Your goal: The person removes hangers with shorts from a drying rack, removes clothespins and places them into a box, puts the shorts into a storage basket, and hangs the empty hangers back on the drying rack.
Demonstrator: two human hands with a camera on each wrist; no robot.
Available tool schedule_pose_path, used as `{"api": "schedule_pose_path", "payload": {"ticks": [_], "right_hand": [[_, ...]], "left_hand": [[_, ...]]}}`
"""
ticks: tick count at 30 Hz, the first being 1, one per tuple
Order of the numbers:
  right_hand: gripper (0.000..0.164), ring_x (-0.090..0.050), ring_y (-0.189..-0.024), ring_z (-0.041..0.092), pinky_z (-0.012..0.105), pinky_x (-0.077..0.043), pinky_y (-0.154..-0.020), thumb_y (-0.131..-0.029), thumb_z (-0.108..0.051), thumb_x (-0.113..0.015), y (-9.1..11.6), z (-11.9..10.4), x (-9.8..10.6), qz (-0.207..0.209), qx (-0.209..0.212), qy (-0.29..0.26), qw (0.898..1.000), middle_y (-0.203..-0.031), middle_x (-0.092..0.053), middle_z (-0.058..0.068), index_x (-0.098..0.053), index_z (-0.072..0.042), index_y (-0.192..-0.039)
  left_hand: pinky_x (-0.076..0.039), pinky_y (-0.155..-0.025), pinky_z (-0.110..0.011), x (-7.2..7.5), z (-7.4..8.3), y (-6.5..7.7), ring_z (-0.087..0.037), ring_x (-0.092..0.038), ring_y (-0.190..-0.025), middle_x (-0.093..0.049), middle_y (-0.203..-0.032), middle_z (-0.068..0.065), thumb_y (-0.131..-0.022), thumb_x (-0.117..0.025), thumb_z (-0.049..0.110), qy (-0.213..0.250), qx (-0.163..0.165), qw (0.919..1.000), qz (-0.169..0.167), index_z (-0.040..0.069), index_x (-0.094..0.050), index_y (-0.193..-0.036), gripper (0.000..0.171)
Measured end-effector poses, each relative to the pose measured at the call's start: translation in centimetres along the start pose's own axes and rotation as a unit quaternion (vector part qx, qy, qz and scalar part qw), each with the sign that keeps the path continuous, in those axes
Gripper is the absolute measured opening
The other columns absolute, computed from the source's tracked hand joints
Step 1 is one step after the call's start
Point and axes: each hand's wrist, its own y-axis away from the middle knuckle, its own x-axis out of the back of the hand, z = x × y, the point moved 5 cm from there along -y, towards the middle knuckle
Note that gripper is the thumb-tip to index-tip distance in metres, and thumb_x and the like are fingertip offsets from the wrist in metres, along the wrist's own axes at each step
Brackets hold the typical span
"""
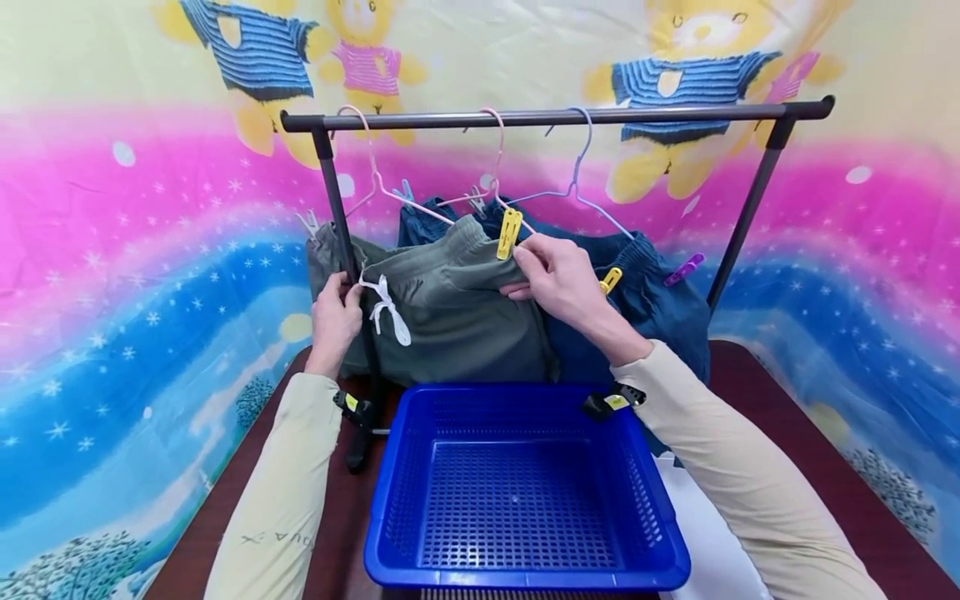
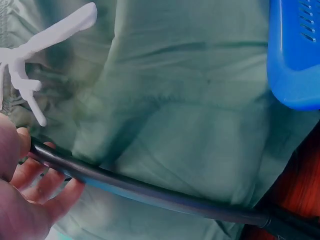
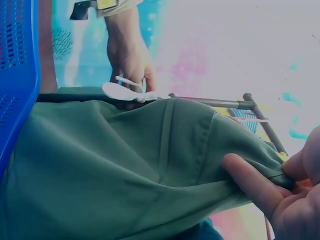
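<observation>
Grey-green shorts (image 1: 472, 333) with a white drawstring (image 1: 392, 312) hang from a pink hanger (image 1: 375, 179) on the rack. At the waistband's right side, my right hand (image 1: 564, 279) pinches the cloth between thumb and fingers, just beside a yellow clothespin (image 1: 509, 234). A pale clothespin (image 1: 309, 223) sits at the waistband's left end. My left hand (image 1: 335, 321) is at the rack's left post (image 1: 347, 242), left of the drawstring. In the left wrist view its fingers (image 2: 62, 200) curl behind the dark post, against the shorts.
A blue perforated basket (image 1: 525, 575) stands on the dark red table (image 1: 341, 542) in front of the rack bar (image 1: 675, 115). Dark blue garments (image 1: 675, 325) hang behind on another pink hanger (image 1: 498, 158) and a blue hanger (image 1: 576, 171). A purple clothespin (image 1: 684, 269) is at right.
</observation>
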Motion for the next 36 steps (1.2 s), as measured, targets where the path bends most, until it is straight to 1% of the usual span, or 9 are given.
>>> {"api": "schedule_pose_path", "payload": {"ticks": [2,6,12,14,17,21,24,32,36], "right_hand": [[0.024,-0.075,-0.078,0.024,0.030,-0.059,-0.072,-0.102,-0.018,-0.052,0.0,0.4,0.0,-0.008,-0.014,-0.078,0.997,-0.087,-0.067,0.017,-0.067,0.000,-0.098],[0.027,-0.075,-0.080,0.026,0.033,-0.059,-0.072,-0.102,-0.012,-0.052,0.1,0.7,-0.2,-0.026,-0.041,-0.222,0.974,-0.104,-0.068,0.027,-0.065,0.011,-0.105],[0.028,-0.072,-0.061,0.020,0.038,-0.060,-0.062,-0.102,-0.015,-0.052,0.0,1.1,-0.2,-0.062,-0.087,-0.286,0.952,-0.084,-0.069,0.016,-0.061,0.012,-0.106],[0.028,-0.073,-0.065,0.022,0.038,-0.060,-0.065,-0.103,-0.015,-0.051,-0.1,1.1,-0.3,-0.070,-0.093,-0.309,0.944,-0.085,-0.067,0.014,-0.060,0.011,-0.103],[0.028,-0.075,-0.073,0.026,0.037,-0.059,-0.071,-0.103,-0.014,-0.049,-0.1,1.0,-0.2,-0.071,-0.095,-0.362,0.925,-0.089,-0.068,0.016,-0.059,0.012,-0.099],[0.030,-0.075,-0.073,0.026,0.036,-0.059,-0.072,-0.102,-0.011,-0.050,-0.2,0.7,0.3,-0.043,-0.090,-0.405,0.909,-0.090,-0.071,0.015,-0.060,0.016,-0.110],[0.034,-0.075,-0.074,0.025,0.036,-0.059,-0.071,-0.102,-0.012,-0.051,-0.2,0.4,0.8,-0.014,-0.078,-0.407,0.910,-0.095,-0.072,0.014,-0.059,0.017,-0.118],[0.036,-0.076,-0.080,0.024,0.035,-0.058,-0.077,-0.101,-0.017,-0.054,1.2,0.5,2.2,0.028,-0.031,-0.371,0.928,-0.101,-0.073,0.012,-0.062,0.013,-0.120],[0.037,-0.076,-0.083,0.025,0.035,-0.057,-0.080,-0.100,-0.018,-0.055,2.1,1.1,2.9,0.038,-0.013,-0.373,0.927,-0.105,-0.072,0.014,-0.062,0.012,-0.121]], "left_hand": [[-0.044,-0.097,-0.051,-0.1,-0.1,0.0,-0.040,-0.058,-0.111,-0.065,-0.122,-0.019,-0.104,-0.048,0.028,-0.004,0.001,1.0000,0.000,0.008,-0.052,-0.136,0.039],[-0.045,-0.094,-0.052,-0.1,-0.2,0.0,-0.040,-0.059,-0.108,-0.065,-0.119,-0.019,-0.104,-0.048,0.030,-0.006,0.003,1.0000,0.000,0.009,-0.052,-0.135,0.038],[-0.045,-0.093,-0.052,-0.2,-0.5,0.1,-0.040,-0.058,-0.107,-0.063,-0.120,-0.019,-0.104,-0.047,0.029,-0.005,0.006,1.0000,-0.005,0.009,-0.051,-0.137,0.038],[-0.045,-0.095,-0.052,-0.2,-0.5,0.1,-0.040,-0.058,-0.109,-0.063,-0.121,-0.019,-0.104,-0.047,0.029,-0.005,0.008,1.0000,-0.003,0.010,-0.051,-0.136,0.038],[-0.044,-0.096,-0.052,-0.3,-0.6,0.0,-0.039,-0.057,-0.112,-0.063,-0.122,-0.019,-0.104,-0.048,0.030,-0.006,0.009,0.9999,0.000,0.010,-0.052,-0.135,0.038],[-0.043,-0.099,-0.052,-0.3,-0.4,-0.1,-0.040,-0.057,-0.114,-0.063,-0.122,-0.019,-0.103,-0.049,0.029,-0.009,0.001,0.9999,0.007,0.009,-0.053,-0.135,0.037],[-0.043,-0.099,-0.052,-0.4,-0.4,-0.2,-0.039,-0.057,-0.115,-0.063,-0.122,-0.019,-0.104,-0.048,0.029,-0.009,0.000,0.9999,0.008,0.009,-0.053,-0.135,0.037],[-0.043,-0.102,-0.051,-0.5,-0.4,-0.3,-0.039,-0.057,-0.117,-0.062,-0.127,-0.020,-0.104,-0.048,0.029,-0.004,-0.002,1.0000,0.006,0.009,-0.052,-0.136,0.038],[-0.044,-0.101,-0.050,-0.5,-0.5,-0.1,-0.038,-0.058,-0.117,-0.062,-0.129,-0.019,-0.104,-0.047,0.030,0.003,-0.001,1.0000,0.001,0.009,-0.051,-0.137,0.039]]}}
